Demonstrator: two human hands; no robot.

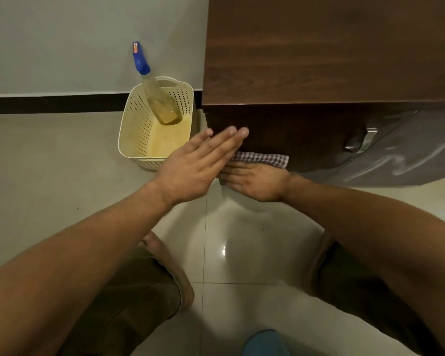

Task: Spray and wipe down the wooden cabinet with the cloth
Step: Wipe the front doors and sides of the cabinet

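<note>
While right hand presses checked cloth, dark wood-grain cabinet.

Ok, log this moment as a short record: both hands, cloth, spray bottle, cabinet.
left hand: fingers straight, by the front left corner of the cabinet; contact unclear
right hand: presses the cloth against the cabinet front
cloth: checked, low on the cabinet front
spray bottle: untouched, leaning in the basket left of the cabinet
</note>
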